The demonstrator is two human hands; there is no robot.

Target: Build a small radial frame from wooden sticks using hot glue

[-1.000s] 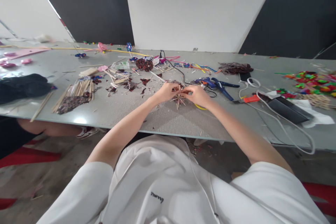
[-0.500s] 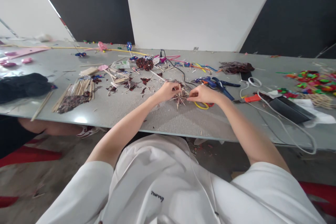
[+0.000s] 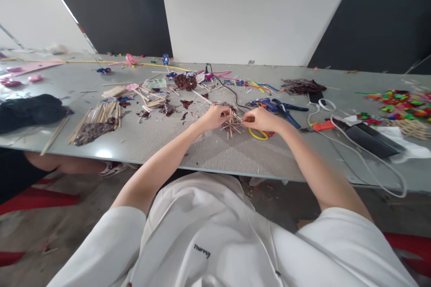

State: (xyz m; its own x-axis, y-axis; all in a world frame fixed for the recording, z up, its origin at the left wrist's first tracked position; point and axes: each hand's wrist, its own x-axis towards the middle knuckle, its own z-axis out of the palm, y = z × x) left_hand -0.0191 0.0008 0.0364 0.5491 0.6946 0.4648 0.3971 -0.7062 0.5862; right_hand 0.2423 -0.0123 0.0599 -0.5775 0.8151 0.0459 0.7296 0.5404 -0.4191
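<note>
Nearest, white shirt (image 3: 208,233) filling the bottom, both forearms reaching forward over the table edge (image 3: 215,171). Bare grey table between edge and hands, open room there. Left hand (image 3: 213,117) curled, fingers pinched onto the stick cluster (image 3: 231,124) from its left side. Right hand (image 3: 260,119) likewise closed, fingertips nipping a spoke at the cluster's right. Cluster low over the table between the two hands, near the middle of the table, thin sticks radiating all ways from a dark hub; no single long axis to tell, spokes fanning toward the camera and sideways. Far half of the cluster hidden behind fingers, hub blurred and small. Just right of it, yellow loop (image 3: 257,134) flat on the table, partly under the right hand. Beyond, blue glue gun (image 3: 281,108), black cord trailing back. Left, bundle of sticks (image 3: 101,114) beside dark cloth (image 3: 30,111), well apart. Right, phone (image 3: 368,139) with white cable (image 3: 377,161) running to the near edge. Far side, scraps too small to make out.
</note>
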